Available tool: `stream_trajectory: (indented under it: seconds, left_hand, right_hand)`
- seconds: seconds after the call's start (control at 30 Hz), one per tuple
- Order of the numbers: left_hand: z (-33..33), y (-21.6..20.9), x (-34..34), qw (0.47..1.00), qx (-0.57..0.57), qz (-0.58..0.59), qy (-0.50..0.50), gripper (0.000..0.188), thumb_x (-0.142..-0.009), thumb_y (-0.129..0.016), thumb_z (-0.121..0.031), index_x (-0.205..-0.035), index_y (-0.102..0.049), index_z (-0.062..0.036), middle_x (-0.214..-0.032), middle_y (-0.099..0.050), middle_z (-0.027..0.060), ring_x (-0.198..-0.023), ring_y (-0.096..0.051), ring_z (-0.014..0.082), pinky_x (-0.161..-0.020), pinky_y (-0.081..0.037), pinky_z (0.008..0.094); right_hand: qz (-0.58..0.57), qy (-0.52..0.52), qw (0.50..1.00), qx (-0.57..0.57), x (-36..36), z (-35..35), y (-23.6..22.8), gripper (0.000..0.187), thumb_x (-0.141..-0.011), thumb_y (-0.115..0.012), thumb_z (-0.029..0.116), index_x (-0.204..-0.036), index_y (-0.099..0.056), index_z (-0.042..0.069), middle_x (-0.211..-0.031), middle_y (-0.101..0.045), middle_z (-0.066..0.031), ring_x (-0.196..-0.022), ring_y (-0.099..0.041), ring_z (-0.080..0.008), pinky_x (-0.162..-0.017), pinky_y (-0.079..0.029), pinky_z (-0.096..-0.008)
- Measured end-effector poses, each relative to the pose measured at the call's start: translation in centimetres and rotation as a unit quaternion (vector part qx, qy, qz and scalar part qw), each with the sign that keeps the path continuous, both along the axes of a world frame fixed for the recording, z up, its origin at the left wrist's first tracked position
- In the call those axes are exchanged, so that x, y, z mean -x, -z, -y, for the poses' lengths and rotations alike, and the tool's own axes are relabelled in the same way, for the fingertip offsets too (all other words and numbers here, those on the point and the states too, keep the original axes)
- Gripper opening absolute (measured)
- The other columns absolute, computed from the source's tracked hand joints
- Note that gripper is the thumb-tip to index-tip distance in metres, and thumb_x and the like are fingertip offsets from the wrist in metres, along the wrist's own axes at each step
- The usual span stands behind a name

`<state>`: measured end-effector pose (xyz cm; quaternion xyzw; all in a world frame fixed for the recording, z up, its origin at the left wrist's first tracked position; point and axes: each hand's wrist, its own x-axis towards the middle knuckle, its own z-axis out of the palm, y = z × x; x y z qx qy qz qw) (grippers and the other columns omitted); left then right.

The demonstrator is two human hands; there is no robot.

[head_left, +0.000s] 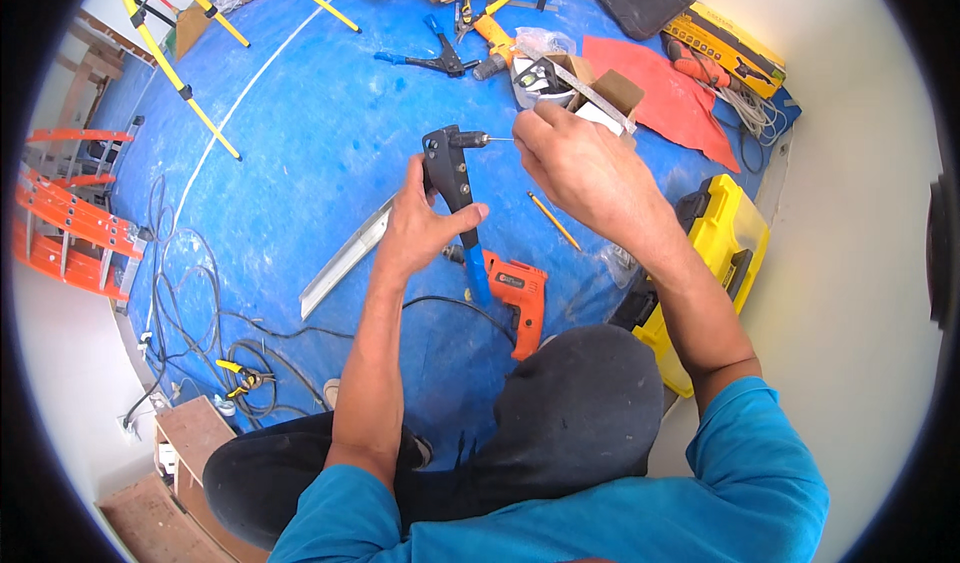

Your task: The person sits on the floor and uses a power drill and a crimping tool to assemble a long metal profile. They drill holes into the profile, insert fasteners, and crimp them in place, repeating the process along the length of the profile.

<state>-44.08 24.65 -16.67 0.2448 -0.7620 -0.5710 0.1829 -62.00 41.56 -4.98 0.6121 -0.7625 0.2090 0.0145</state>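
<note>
My left hand (412,225) is wrapped round a hand rivet gun (449,168), black at the head with a blue grip pointing down. Its nose faces right. From the nose a thin silvery rivet pin (501,140) runs to my right hand (585,168), whose fingers are pinched on its far end. What sits inside those fingertips is hidden. Below the rivet gun lies an orange corded drill (518,298), partly behind the blue grip. A pale metal channel (345,261) rests on the blue floor beside my left forearm. A yellow pencil (553,220) lies under my right hand.
A yellow toolbox (725,253) stands by the right wall. Another rivet tool (440,60), an orange power tool (492,48) and an open small carton (610,93) lie ahead. Black cables (210,313) coil at left, near an orange ladder (75,213) and yellow tripod legs (185,88).
</note>
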Motion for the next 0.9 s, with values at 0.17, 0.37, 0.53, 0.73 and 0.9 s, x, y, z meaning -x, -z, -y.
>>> stream_trajectory:
  seconds: [0.17,0.37,0.53,0.73,0.9]
  left_hand:
    - [-0.2,-1.3,0.5,0.996,0.079,0.038,0.009,0.079,-0.079,-0.098,-0.022,-0.14,-0.053,-0.0018,-0.118,-0.066,0.0079,-0.113,-0.065,0.0186,-0.108,-0.052,0.0425]
    - [-0.8,-0.1,0.5,0.998,-0.041,0.021,0.032,0.08,-0.082,-0.093,-0.033,-0.144,-0.051,-0.0024,-0.113,-0.062,0.006,-0.105,-0.062,0.0181,-0.095,-0.053,0.0403]
    - [-1.7,1.0,0.9,0.935,-0.309,-0.143,0.093,0.077,-0.088,-0.075,-0.032,-0.154,-0.046,-0.0025,-0.117,-0.059,0.0081,-0.109,-0.06,0.0236,-0.097,-0.049,0.0406]
    - [-1.2,-0.7,1.0,0.923,-0.329,-0.103,0.174,0.075,-0.095,-0.066,-0.037,-0.159,-0.049,-0.0027,-0.144,-0.059,0.0153,-0.14,-0.056,0.0285,-0.122,-0.043,0.0468]
    - [-0.3,-2.4,0.6,0.974,-0.026,0.027,0.225,0.071,-0.106,-0.054,-0.052,-0.148,-0.06,0.0049,-0.153,-0.054,0.0233,-0.148,-0.047,0.0367,-0.128,-0.03,0.0499]
  right_hand:
    - [-0.06,-0.039,0.997,-0.031,-0.2,0.5,-0.7,0.013,-0.088,-0.068,-0.001,-0.098,-0.061,-0.006,-0.096,-0.069,-0.0246,-0.089,-0.076,-0.0432,-0.074,-0.064,-0.0466]
    - [0.197,-0.037,0.976,0.084,0.8,0.8,2.7,0.044,-0.102,-0.074,0.024,-0.13,-0.063,-0.009,-0.113,-0.073,-0.026,-0.098,-0.076,-0.0391,-0.085,-0.063,-0.0457]
    - [0.63,0.072,0.773,0.035,-0.1,-0.2,11.8,0.085,-0.109,-0.057,0.067,-0.161,-0.048,0.001,-0.136,-0.069,-0.0179,-0.129,-0.066,-0.029,-0.108,-0.053,-0.0433]
    - [0.82,-0.158,0.548,-0.045,-2.1,-1.2,19.3,0.093,-0.104,-0.054,0.076,-0.148,-0.053,-0.006,-0.121,-0.073,-0.0303,-0.103,-0.076,-0.0363,-0.094,-0.062,-0.046]
    - [0.847,-0.261,0.46,-0.049,-1.9,-2.4,17.8,0.092,-0.098,-0.071,0.067,-0.155,-0.049,-0.003,-0.141,-0.064,-0.0233,-0.121,-0.07,-0.0385,-0.1,-0.06,-0.0562]
